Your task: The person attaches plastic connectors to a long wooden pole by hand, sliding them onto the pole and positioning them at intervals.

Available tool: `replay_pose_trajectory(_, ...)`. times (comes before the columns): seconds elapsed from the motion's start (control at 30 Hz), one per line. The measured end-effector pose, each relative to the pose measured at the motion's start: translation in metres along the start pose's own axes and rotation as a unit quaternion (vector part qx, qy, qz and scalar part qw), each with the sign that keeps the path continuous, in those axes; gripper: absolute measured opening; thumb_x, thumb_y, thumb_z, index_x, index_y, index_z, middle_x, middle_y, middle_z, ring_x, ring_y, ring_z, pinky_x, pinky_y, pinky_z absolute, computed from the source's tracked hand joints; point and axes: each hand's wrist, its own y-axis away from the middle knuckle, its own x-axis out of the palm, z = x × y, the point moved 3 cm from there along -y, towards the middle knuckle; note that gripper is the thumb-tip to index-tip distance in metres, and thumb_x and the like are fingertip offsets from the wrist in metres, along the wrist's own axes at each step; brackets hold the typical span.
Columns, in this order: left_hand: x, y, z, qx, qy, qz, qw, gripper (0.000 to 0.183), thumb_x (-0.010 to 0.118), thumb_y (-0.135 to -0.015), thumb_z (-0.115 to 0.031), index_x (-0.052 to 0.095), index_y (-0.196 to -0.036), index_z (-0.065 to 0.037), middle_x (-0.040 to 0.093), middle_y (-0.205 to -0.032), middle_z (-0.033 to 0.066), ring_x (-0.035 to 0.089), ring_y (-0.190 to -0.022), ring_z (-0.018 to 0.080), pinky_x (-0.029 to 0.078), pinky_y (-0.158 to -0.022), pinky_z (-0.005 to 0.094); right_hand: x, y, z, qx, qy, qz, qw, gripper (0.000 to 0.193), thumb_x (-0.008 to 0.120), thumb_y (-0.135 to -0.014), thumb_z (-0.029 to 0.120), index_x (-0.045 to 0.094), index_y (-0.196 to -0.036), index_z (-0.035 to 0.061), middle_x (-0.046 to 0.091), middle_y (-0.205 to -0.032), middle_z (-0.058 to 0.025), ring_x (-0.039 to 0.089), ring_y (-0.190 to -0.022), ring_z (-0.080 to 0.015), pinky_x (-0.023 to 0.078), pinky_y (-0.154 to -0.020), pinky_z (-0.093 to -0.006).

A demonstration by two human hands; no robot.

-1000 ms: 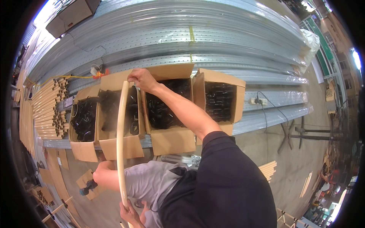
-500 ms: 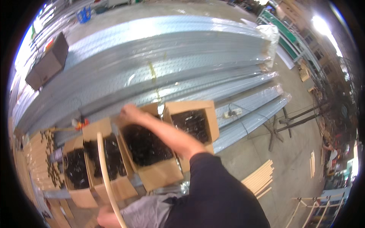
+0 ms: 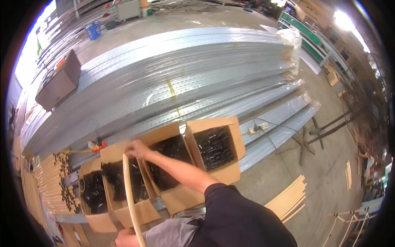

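A long cream tube [image 3: 131, 193] rises from the lower edge, standing in front of the cardboard boxes. My left hand [image 3: 124, 238] is closed around its lower part, with the fingers partly cut off by the picture's edge. Stretched across the boxes, my right arm brings my right hand [image 3: 138, 150] to the tube's upper end. Its fingers are pinched together there and hide whatever is between them. Below it are open cardboard boxes of small, shiny black plastic parts [image 3: 214, 148], several in a row.
Behind the boxes lie long, perforated metal profiles [image 3: 197, 86] wrapped in film. Cream tubes with dark ends [image 3: 51, 173] are stacked at left; more loose tubes [image 3: 286, 197] lie on the floor at right. A power strip with a cable [image 3: 258, 128] rests on the profiles, near a metal stand [image 3: 303, 144].
My right hand has moved from above the box of black parts to the tube's upper end. The whole view has shifted slightly, and the tube now appears further right and lower.
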Motion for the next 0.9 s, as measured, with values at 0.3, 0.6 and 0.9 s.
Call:
replay_pose_trajectory(0.3,-0.011,0.007,0.009,0.051,0.039,-0.069,0.996,0.032,0.071,-0.091,-0.034,0.060,-0.088,-0.003,0.052,-0.061,0.0156,0.049,-0.053,0.0279,0.040,-0.053,0.0395,0.000,-0.024,0.020,-0.162,0.387,0.184,0.889,0.022,0.068,-0.087,0.021,0.070,-0.101,0.0041,0.068,-0.091,-0.0219,0.067,-0.084,-0.0397,0.054,-0.073,-0.0461)
replay_pose_trajectory(0.6,-0.013,0.010,-0.006,-0.013,0.044,-0.064,0.997,0.028,0.075,-0.086,-0.030,0.064,-0.085,-0.004,0.056,-0.062,0.0182,0.056,-0.056,0.0349,0.044,-0.055,0.0428,0.004,0.001,0.033,-0.165,0.248,0.077,0.951,0.018,0.070,-0.083,0.012,0.060,-0.088,-0.0019,0.064,-0.075,-0.0201,0.065,-0.070,-0.0378,0.052,-0.065,-0.0429)
replay_pose_trajectory(0.9,0.003,0.008,0.011,0.005,0.048,-0.041,0.998,0.027,0.069,-0.095,-0.031,0.068,-0.097,-0.004,0.055,-0.054,0.0111,0.057,-0.044,0.0163,0.044,-0.048,0.0341,0.004,-0.008,0.005,-0.150,0.253,-0.023,0.955,0.021,0.070,-0.087,0.019,0.066,-0.087,-0.0020,0.069,-0.075,-0.0188,0.068,-0.067,-0.0312,0.052,-0.063,-0.0400)
